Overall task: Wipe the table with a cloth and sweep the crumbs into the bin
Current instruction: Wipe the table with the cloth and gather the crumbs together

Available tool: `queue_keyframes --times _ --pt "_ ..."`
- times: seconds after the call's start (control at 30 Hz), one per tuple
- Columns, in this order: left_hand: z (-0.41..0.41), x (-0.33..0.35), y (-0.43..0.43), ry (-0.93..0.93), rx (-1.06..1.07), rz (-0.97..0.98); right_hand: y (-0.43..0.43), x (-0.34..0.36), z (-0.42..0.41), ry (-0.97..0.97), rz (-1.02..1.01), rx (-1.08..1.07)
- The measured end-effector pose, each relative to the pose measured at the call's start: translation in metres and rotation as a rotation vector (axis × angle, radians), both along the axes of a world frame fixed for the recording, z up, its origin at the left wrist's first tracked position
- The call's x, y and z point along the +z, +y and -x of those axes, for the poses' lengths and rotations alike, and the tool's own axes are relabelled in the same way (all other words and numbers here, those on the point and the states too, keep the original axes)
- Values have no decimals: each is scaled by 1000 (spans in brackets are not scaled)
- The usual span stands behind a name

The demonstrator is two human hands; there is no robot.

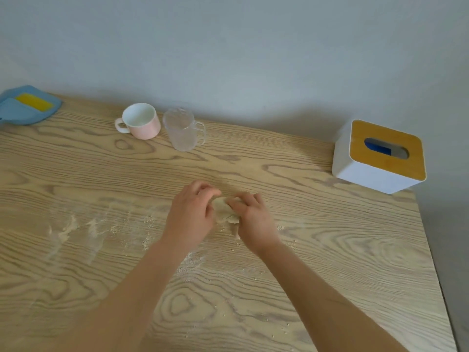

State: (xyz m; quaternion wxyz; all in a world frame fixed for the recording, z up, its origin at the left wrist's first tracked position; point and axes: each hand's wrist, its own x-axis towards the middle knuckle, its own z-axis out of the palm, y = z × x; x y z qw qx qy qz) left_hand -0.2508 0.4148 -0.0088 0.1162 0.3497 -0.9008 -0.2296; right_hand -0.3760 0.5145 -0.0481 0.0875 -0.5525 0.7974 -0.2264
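1. One blue dustpan, or something shaped like one, with a yellow patch on it, lies at the far left corner of the wooden table. It is partly cut off by the edge of the view.
2. Pale crumbs and powdery streaks spread across the left and middle of the table, near the front. They thin out toward the right.
3. A pink mug and a clear glass mug stand just beside each other near the back wall, probably pushed there to keep them out of the wiping.
4. The left hand is in the middle of the table, fingers curled over the top of a pale wad.
5. The wad is likely the cloth, bunched small. It is too blurred to rule out a heap of gathered crumbs.
6. The right hand grips the wad's other side, fingers bent. Both hands seem to press together to bunch it or trap crumbs inside.
7. A white tissue box with a wooden lid sits at the far right corner, well apart from the hands.
8. No bin is in view.
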Motion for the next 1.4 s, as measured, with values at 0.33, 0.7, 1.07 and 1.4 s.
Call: queue_keyframes --times 0.33,0.7,1.07,1.4 --pt "9 -1 24 -3 -84 -19 109 6 110 -1 -213 -806" --pt "15 -1 50 3 -126 22 62 -2 -13 -115 11 -332" --pt "40 -3 79 -42 -276 3 223 11 132 -40 -28 -996" --pt "63 -13 102 -74 -362 13 170 -18 30 7 -119 -724"
